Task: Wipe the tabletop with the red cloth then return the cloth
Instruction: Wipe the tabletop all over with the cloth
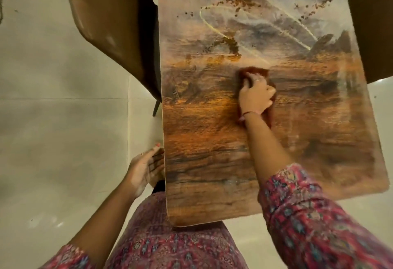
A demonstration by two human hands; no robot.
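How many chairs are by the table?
2. One brown chair stands at the table's left side, another at its right, partly cut off. More may be out of view.

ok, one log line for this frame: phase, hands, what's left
phase: wiping | right hand presses red cloth mid-tabletop | left hand at table edge | left: crumbs on far half

Cloth on tabletop (crumbs behind).
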